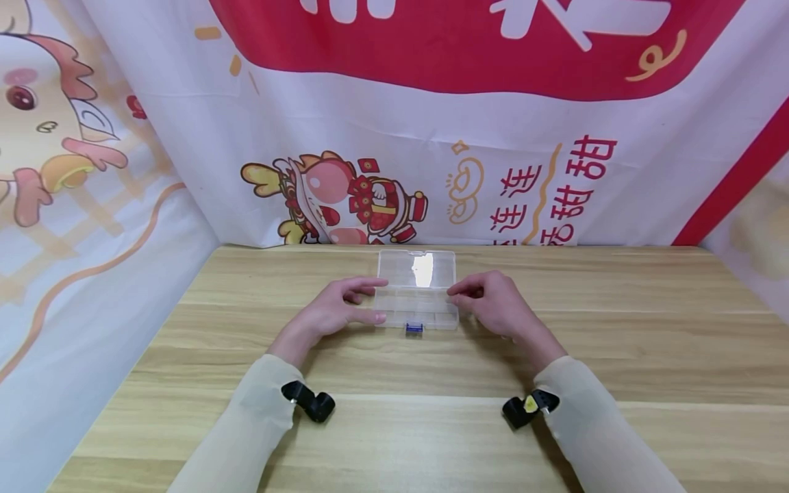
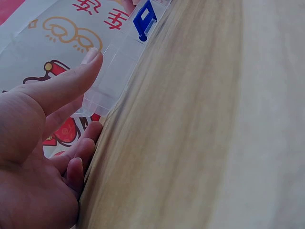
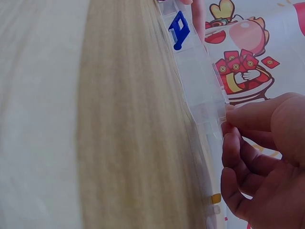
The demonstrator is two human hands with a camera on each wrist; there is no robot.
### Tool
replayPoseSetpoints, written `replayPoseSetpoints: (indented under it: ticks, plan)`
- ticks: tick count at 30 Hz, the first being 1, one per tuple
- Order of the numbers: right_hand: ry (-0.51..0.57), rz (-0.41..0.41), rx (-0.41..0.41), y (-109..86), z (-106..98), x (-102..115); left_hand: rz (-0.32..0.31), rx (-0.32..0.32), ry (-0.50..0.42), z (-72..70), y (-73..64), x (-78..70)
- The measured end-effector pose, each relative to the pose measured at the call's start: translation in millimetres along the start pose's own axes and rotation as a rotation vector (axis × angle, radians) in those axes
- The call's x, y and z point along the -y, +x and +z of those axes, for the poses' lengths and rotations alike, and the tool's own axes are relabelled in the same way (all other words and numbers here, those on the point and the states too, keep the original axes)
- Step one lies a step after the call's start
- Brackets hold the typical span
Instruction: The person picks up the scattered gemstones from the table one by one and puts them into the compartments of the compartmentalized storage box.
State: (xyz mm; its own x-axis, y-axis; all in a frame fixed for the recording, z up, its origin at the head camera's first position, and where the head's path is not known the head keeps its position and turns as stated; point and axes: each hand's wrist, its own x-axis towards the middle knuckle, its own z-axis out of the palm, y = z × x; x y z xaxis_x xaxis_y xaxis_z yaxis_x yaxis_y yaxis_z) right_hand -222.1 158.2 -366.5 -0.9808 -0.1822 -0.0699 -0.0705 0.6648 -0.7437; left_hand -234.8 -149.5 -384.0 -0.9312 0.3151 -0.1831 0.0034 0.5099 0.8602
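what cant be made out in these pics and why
Head view: glare whites out part of the box lid; the upper edge cuts off the large lettering.
Left wrist view: top edge hides most of the right hand.
Right wrist view: top edge hides most of the left hand.

There are two hands (image 1: 335, 306) (image 1: 493, 305); one box (image 1: 394, 299); one latch (image 1: 414, 328); two cameras (image 1: 320, 407) (image 1: 516, 413).

The box (image 1: 407, 317) is clear, smooth plastic; its lid (image 1: 394, 269) shows glossy glare. The latch (image 1: 414, 328) is smooth plastic. The worktop (image 1: 401, 445) has smooth wood grain with a soft sheen. The backdrop (image 1: 370, 120) is matt, lightly creased cloth.
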Motion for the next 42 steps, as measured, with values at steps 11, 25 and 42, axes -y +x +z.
replayPoseSetpoints:
  ticks: [11, 25, 42]
  plan:
    - [-0.005, -0.01, -0.005, -0.6, 0, -2, -0.01, -0.002, 0.01, 0.8, 1.8, 1.1]
    - [-0.004, -0.019, -0.009, -1.5, -1, -2, -0.014, -0.002, 0.013, 1.0, 1.0, -1.0]
    - [0.121, 0.056, 0.007, -2.9, -20, -10, -0.019, 0.001, 0.015, 0.9, 1.3, -0.6]
